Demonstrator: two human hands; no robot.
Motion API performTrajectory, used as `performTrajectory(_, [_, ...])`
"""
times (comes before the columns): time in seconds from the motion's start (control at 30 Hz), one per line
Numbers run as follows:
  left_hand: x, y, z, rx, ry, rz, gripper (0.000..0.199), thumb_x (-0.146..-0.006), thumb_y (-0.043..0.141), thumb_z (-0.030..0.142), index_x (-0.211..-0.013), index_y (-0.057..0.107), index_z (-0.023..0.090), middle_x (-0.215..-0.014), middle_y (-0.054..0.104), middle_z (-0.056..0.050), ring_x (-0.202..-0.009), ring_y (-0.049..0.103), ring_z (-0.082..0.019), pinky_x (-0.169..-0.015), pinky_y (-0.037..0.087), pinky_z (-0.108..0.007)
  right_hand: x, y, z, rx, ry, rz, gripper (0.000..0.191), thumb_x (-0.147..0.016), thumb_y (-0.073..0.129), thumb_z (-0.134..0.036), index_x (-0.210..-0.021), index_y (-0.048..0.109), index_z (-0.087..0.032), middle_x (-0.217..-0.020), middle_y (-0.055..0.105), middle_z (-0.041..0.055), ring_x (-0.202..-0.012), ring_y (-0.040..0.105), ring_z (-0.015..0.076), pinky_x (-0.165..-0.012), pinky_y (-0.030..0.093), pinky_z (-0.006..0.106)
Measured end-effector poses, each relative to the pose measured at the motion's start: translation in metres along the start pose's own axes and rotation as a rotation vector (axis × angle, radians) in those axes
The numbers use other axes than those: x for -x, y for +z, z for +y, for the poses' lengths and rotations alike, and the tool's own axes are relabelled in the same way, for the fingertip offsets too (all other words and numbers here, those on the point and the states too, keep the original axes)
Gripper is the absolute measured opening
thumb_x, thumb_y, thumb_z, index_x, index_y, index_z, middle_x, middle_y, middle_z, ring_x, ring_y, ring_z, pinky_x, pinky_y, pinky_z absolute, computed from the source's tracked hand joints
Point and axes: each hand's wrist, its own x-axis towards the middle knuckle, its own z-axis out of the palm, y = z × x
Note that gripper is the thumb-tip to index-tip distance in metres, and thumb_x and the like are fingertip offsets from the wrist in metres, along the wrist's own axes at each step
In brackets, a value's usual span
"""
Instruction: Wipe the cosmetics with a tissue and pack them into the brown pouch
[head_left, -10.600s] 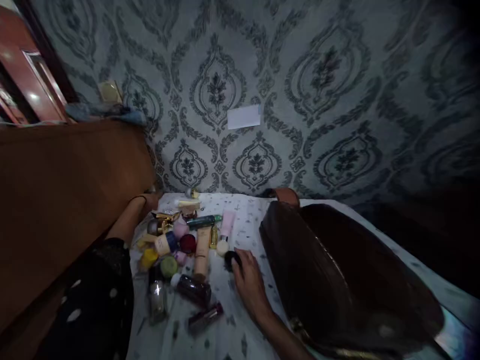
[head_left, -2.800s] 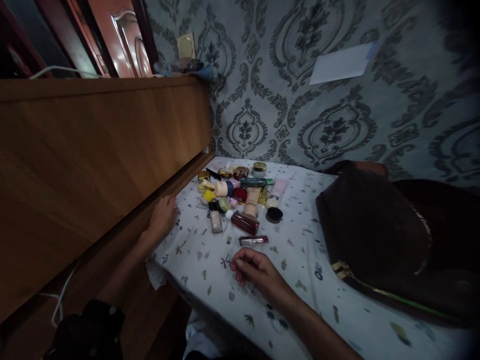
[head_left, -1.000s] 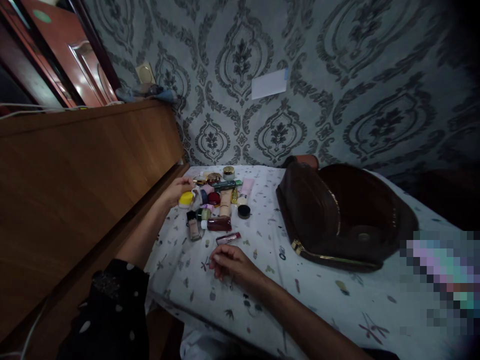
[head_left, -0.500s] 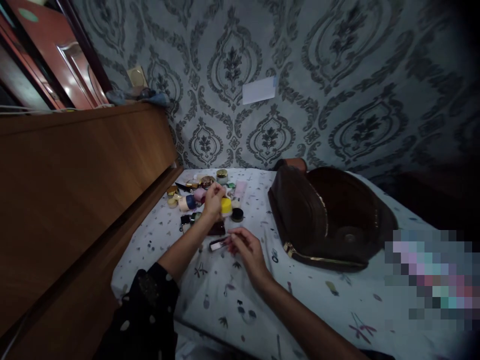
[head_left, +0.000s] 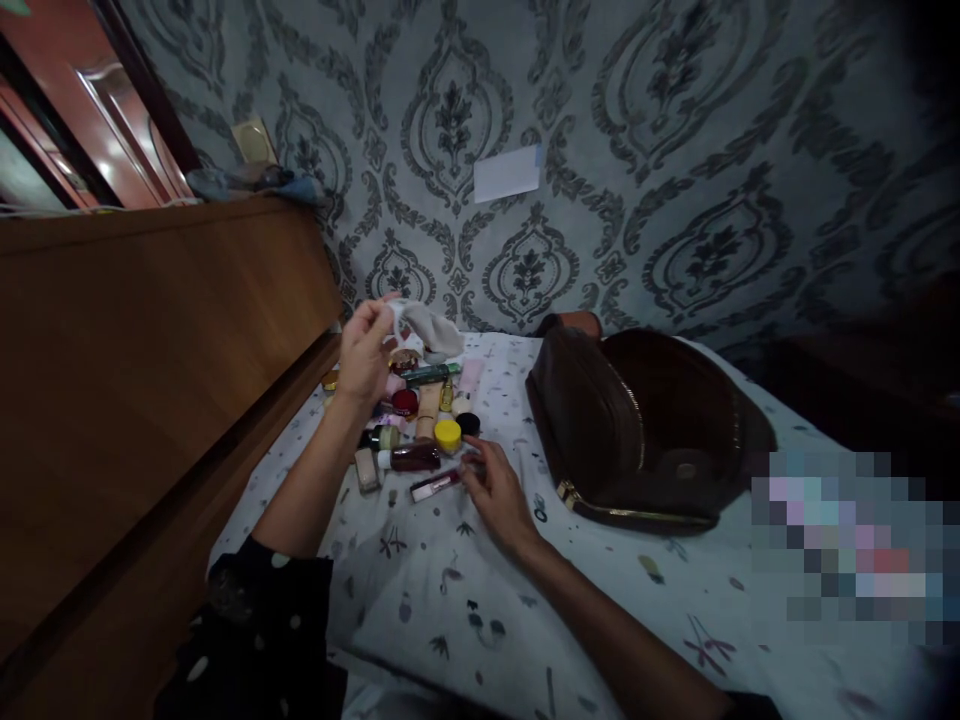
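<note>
My left hand (head_left: 366, 352) is raised over the back left of the cosmetics, its fingers pinching a limp whitish cloth-like piece (head_left: 435, 330). Low on the bedsheet, my right hand (head_left: 493, 490) has its curled fingertips at the dark end of a slim lip gloss tube (head_left: 433, 486). Just beyond those fingers are a yellow-lidded jar (head_left: 448, 435) and a black round lid (head_left: 468, 424). A dark red bottle with a white cap (head_left: 411, 457) lies behind the tube. Beside it is a small beige bottle (head_left: 367, 470). Further back are a beige tube (head_left: 428, 410) and a red-lidded jar (head_left: 405, 402).
A brown leather bag (head_left: 600, 430) with a gold zip gapes at the right. To the left rises a wooden headboard or cabinet side (head_left: 165, 320). Patterned wallpaper (head_left: 457, 120) covers the wall behind. A blurred patch hides the lower right.
My left hand has risen from among the cosmetics, lifting the whitish piece up and to the left. My right hand stays by the lip gloss tube. The view has shifted slightly.
</note>
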Motion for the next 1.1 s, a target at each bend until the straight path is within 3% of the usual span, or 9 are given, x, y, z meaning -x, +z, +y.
performTrajectory(0.13, [0.029, -0.005, 0.028, 0.0, -0.062, -0.14, 0.033, -0.084, 0.065, 0.047, -0.079, 0.043, 0.023, -0.092, 0.062, -0.002, -0.084, 0.06, -0.017, -0.069, 0.048, -0.026, 0.002, 0.001, -0.013, -0.165, 0.026, 0.029, 0.055, -0.087, 0.059, -0.043, -0.137, 0.044, -0.024, -0.129, 0.054, 0.0128, -0.105, 0.061, 0.0233, -0.074, 0.055, 0.033])
performTrajectory(0.23, [0.074, -0.004, 0.014, -0.303, -0.174, -0.407, 0.034, -0.084, 0.064, 0.052, -0.077, 0.05, 0.022, -0.08, 0.06, -0.002, -0.073, 0.055, -0.017, -0.066, 0.045, -0.028, 0.005, 0.002, -0.019, -0.271, 0.053, 0.01, 0.063, -0.084, 0.063, -0.043, -0.139, 0.04, -0.024, -0.131, 0.055, 0.0121, -0.103, 0.062, 0.0224, -0.077, 0.055, 0.033])
performTrajectory(0.33, [0.115, 0.0, -0.008, -0.487, -0.161, -0.544, 0.028, -0.091, 0.054, 0.047, -0.078, 0.052, 0.022, -0.082, 0.058, -0.004, -0.081, 0.055, -0.02, -0.073, 0.045, -0.032, 0.007, 0.002, -0.021, -0.296, 0.035, 0.019, 0.051, -0.078, 0.067, -0.035, -0.125, 0.053, -0.021, -0.118, 0.063, 0.0095, -0.103, 0.061, 0.024, -0.087, 0.052, 0.036])
performTrajectory(0.47, [0.139, 0.003, -0.026, -0.566, -0.074, -0.472, 0.019, -0.09, 0.056, 0.042, -0.095, 0.054, 0.024, -0.118, 0.055, -0.011, -0.116, 0.049, -0.027, -0.094, 0.043, -0.039, 0.008, 0.001, -0.026, -0.269, 0.001, -0.047, 0.024, -0.075, 0.062, -0.027, -0.097, 0.063, -0.019, -0.095, 0.067, 0.0046, -0.091, 0.06, 0.0231, -0.082, 0.049, 0.033])
performTrajectory(0.63, [0.121, -0.014, -0.041, -0.619, -0.144, -0.534, 0.03, -0.091, 0.056, 0.044, -0.114, 0.052, 0.025, -0.11, 0.059, -0.008, -0.103, 0.056, -0.024, -0.09, 0.045, -0.038, 0.009, 0.003, -0.034, -0.243, 0.056, -0.035, 0.015, -0.08, 0.061, -0.035, -0.081, 0.06, -0.019, -0.074, 0.059, 0.0008, -0.071, 0.052, 0.0176, -0.064, 0.043, 0.026])
performTrajectory(0.73, [0.091, -0.042, -0.051, -0.951, -0.02, -0.412, 0.027, -0.093, 0.053, 0.039, -0.115, 0.057, 0.024, -0.116, 0.06, -0.01, -0.114, 0.051, -0.029, -0.101, 0.038, -0.044, 0.008, 0.002, -0.035, -0.246, 0.103, 0.01, 0.023, -0.08, 0.064, -0.042, -0.077, 0.057, -0.02, -0.07, 0.054, -0.0005, -0.064, 0.048, 0.0153, -0.059, 0.039, 0.025])
performTrajectory(0.83, [0.064, -0.079, -0.062, -1.19, -0.077, -0.242, 0.035, -0.087, 0.06, 0.033, -0.12, 0.058, 0.024, -0.125, 0.056, -0.012, -0.125, 0.042, -0.034, -0.108, 0.029, -0.05, 0.006, 0.001, -0.036, -0.234, 0.138, 0.016, 0.028, -0.079, 0.064, -0.046, -0.074, 0.056, -0.019, -0.068, 0.052, -0.0008, -0.061, 0.046, 0.0145, -0.057, 0.038, 0.025])
performTrajectory(1.0, [0.059, -0.137, -0.074, -1.138, -0.201, -0.207, 0.029, -0.075, 0.067, 0.029, -0.103, 0.063, 0.024, -0.099, 0.061, -0.005, -0.099, 0.055, -0.027, -0.091, 0.042, -0.039, 0.006, 0.001, -0.038, -0.245, 0.148, -0.006, 0.028, -0.08, 0.064, -0.046, -0.08, 0.059, -0.019, -0.074, 0.057, 0.0014, -0.065, 0.049, 0.016, -0.059, 0.042, 0.026])
performTrajectory(1.1, [0.073, -0.163, -0.072, -1.078, -0.228, -0.084, 0.024, -0.078, 0.057, 0.03, -0.101, 0.057, 0.023, -0.092, 0.059, -0.002, -0.085, 0.056, -0.02, -0.079, 0.045, -0.032, 0.006, 0.001, -0.035, -0.24, 0.157, -0.021, 0.03, -0.08, 0.065, -0.048, -0.08, 0.059, -0.018, -0.075, 0.057, 0.0017, -0.066, 0.05, 0.0163, -0.06, 0.043, 0.026])
